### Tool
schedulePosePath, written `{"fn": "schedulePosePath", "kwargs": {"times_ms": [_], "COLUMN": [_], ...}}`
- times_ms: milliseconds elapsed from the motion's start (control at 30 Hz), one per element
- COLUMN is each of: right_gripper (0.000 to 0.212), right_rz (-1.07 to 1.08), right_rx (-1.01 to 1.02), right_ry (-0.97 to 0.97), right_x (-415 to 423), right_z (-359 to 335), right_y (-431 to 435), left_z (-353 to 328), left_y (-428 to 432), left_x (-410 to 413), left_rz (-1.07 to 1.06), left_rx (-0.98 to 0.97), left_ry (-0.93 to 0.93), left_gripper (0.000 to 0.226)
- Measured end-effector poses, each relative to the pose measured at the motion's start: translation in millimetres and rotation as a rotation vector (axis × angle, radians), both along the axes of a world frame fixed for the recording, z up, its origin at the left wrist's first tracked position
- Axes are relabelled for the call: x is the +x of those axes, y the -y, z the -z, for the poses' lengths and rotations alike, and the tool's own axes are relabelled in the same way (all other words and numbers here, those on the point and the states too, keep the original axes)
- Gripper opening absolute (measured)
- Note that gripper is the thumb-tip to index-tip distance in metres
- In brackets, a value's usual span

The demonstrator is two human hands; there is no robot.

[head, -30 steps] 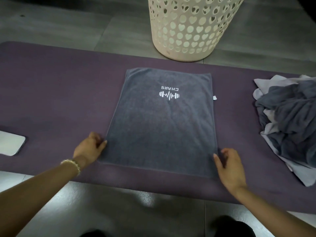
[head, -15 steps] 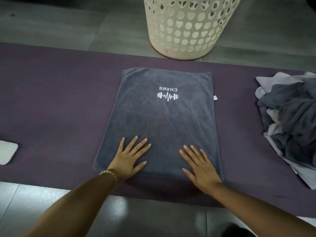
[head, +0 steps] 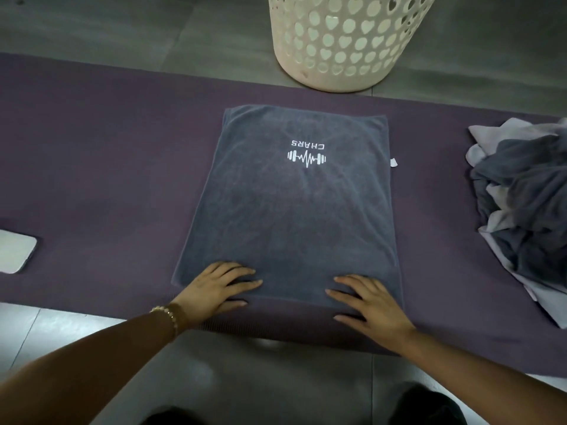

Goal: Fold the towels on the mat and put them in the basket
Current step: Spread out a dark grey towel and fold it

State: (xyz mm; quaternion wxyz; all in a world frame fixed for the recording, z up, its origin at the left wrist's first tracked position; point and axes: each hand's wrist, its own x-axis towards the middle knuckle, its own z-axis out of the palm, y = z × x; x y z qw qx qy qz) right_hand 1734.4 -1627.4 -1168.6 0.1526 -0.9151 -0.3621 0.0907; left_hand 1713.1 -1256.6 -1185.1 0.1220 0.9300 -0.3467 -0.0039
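A grey towel (head: pixel 291 210) with a white "CHARS" logo lies flat in the middle of the purple mat (head: pixel 107 179). My left hand (head: pixel 214 288) rests palm down on the towel's near left corner, fingers straight and pointing right. My right hand (head: pixel 372 302) rests palm down on the near right corner, fingers spread and pointing left. Both hands overlap the towel's near edge. A cream basket (head: pixel 346 41) with heart-shaped holes stands on the floor just beyond the mat. A pile of unfolded grey and pale towels (head: pixel 521 204) lies at the mat's right end.
A flat white device (head: pixel 15 254) lies on the mat at the far left edge. Grey floor tiles surround the mat. My knees show dark at the bottom edge.
Both hands went from the towel's near corners onto its surface, then slid back toward me to the near edge, fingers now turned inward. The towel stayed flat.
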Motion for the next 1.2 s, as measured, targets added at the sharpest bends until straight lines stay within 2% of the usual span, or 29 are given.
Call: {"fn": "schedulePosePath", "kwargs": {"times_ms": [100, 200, 267, 333, 367, 467, 500, 633, 667, 700, 767, 867, 933, 1000, 1033, 1100, 1133, 1200], "right_gripper": [0.051, 0.052, 0.044, 0.024, 0.018, 0.023, 0.023, 0.014, 0.027, 0.040, 0.046, 0.020, 0.022, 0.017, 0.013, 0.011, 0.010, 0.005], "right_rz": [-0.052, -0.066, 0.075, 0.288, 0.343, 0.326, 0.316, 0.343, 0.336, 0.302, 0.176, 0.026, 0.108, 0.218, 0.246, 0.311, 0.372, 0.570], "right_rx": [0.043, 0.083, 0.134, 0.200, 0.244, 0.296, 0.302, 0.258, 0.205, 0.117, -0.074, -0.198, -0.141, -0.034, -0.010, 0.003, 0.053, 0.265], "right_ry": [0.135, 0.184, 0.017, -0.292, -0.475, -0.787, -0.851, -0.800, -0.750, -0.703, -0.591, -0.483, -0.611, -0.844, -0.928, -0.879, -0.764, -0.463], "right_x": [5.6, 13.2, 17.9, 31.3, 38.7, 54.6, 54.9, 42.6, 40.0, 37.8, 32.4, 30.3, 40.8, 62.9, 77.7, 111.5, 128.7, 157.6], "right_z": [1.9, -4.3, -16.2, -31.5, -38.4, -51.7, -51.3, -37.6, -35.5, -34.9, -37.1, -42.5, -43.9, -54.3, -62.5, -76.4, -81.0, -90.0], "right_y": [-0.6, -0.7, -6.5, -8.0, -6.8, -3.6, -3.7, -0.9, 3.1, 7.0, 12.4, 13.3, 16.9, 21.0, 22.3, 23.7, 23.8, 20.4], "left_z": [-6.1, -16.8, -31.7, -49.1, -56.1, -66.6, -67.2, -63.9, -62.7, -60.2, -56.8, -58.0, -68.6, -85.7, -91.9, -108.3, -116.4, -122.6], "left_y": [4.0, 6.8, 8.8, 7.1, 5.9, 5.8, 5.7, -3.3, -6.9, -11.7, -20.9, -30.2, -33.9, -37.0, -39.9, -42.4, -41.7, -41.0], "left_x": [8.0, 15.9, 22.1, 31.9, 36.9, 47.5, 46.5, 34.1, 33.0, 32.5, 32.4, 40.6, 54.0, 75.8, 89.5, 117.6, 130.6, 153.1], "left_rz": [0.000, -0.053, -0.182, -0.301, -0.316, -0.272, -0.271, -0.250, -0.213, -0.183, -0.185, -0.257, -0.332, -0.396, -0.419, -0.499, -0.581, -0.756], "left_rx": [-0.076, -0.118, -0.150, -0.230, -0.251, -0.161, -0.130, 0.004, 0.061, 0.104, 0.115, 0.086, 0.006, -0.059, -0.059, -0.124, -0.199, -0.364], "left_ry": [0.059, 0.003, -0.187, -0.406, -0.462, -0.509, -0.526, -0.648, -0.654, -0.640, -0.589, -0.606, -0.798, -1.011, -1.028, -0.898, -0.767, -0.449], "left_gripper": [0.051, 0.057, 0.067, 0.075, 0.071, 0.037, 0.032, 0.058, 0.060, 0.055, 0.035, 0.014, 0.007, 0.015, 0.016, 0.010, 0.008, 0.018]}}
